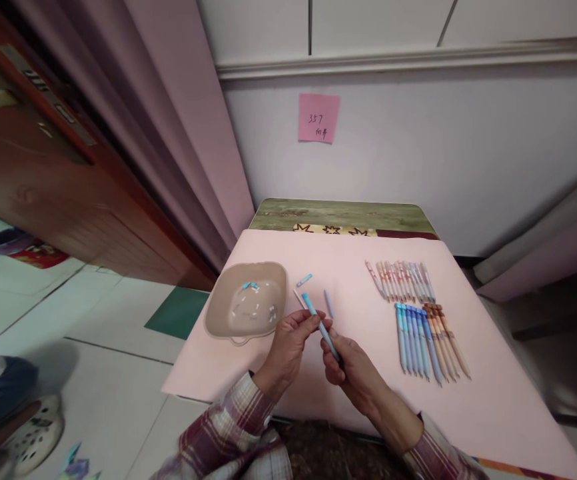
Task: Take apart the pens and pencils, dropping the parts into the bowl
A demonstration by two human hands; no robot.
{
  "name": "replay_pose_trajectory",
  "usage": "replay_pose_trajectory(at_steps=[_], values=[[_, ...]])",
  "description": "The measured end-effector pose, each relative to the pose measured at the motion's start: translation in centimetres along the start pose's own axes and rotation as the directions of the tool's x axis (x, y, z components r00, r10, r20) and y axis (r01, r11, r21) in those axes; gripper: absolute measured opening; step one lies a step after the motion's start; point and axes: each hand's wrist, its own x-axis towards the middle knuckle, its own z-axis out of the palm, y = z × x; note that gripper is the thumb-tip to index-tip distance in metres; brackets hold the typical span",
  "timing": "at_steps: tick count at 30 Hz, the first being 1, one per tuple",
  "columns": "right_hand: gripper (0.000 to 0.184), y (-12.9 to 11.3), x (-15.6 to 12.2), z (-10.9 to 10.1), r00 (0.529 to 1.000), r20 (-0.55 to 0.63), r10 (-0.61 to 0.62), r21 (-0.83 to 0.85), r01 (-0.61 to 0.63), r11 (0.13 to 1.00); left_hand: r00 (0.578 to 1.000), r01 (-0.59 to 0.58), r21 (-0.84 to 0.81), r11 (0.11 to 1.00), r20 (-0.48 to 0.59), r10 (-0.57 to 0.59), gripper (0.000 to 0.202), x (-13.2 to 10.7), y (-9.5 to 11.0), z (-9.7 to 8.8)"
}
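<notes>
My right hand [349, 363] is closed on a light blue pen [318, 321] that points up and away to the left. My left hand [291, 341] pinches the pen near its upper end, along with a thin white rod [299, 298]. Both hands hover over the pink sheet [493, 400] covering the table. A small blue pen piece [304, 279] and a pale lilac piece [329, 303] lie on the sheet just beyond my hands.
A beige bowl [218, 320] with several small pen parts sits left of my hands. Two rows of pens [431, 337] lie to the right. A pink note [318, 117] hangs on the wall. A door stands at left, and someone's shoe [36, 430] is on the floor.
</notes>
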Motion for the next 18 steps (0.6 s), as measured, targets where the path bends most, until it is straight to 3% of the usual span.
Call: replay_pose_trajectory(at_steps=[2, 4, 8, 14, 18], values=[[0.05, 0.3, 0.1, -0.4, 0.999, 0.034, -0.006, -0.045, 0.007, 0.999, 1.0, -0.011, 0.017, 1.0, 0.006, 0.01, 0.025, -0.2, -0.2, -0.3], [0.052, 0.7, 0.2, -1.0, 0.996, 0.046, -0.075, -0.21, 0.083, 0.974, 1.0, -0.019, 0.049, 0.999, -0.009, 0.019, 0.026, -0.6, -0.6, -0.7], [0.044, 1.7, 0.1, -2.4, 0.953, 0.059, -0.297, -0.52, 0.283, 0.806, 0.996, -0.026, 0.146, 0.989, -0.086, 0.039, 0.023, -1.9, -1.6, -1.6], [0.031, 1.9, -0.4, -2.6, 0.927, 0.055, -0.371, -0.574, 0.334, 0.748, 0.991, -0.064, 0.237, 0.969, -0.102, 0.091, 0.019, -2.7, -2.4, -1.4], [0.032, 1.6, -0.8, -2.4, 0.912, 0.045, -0.407, -0.583, 0.355, 0.731, 0.988, -0.149, 0.415, 0.897, 0.018, 0.155, 0.017, -2.4, -0.9, -1.3]])
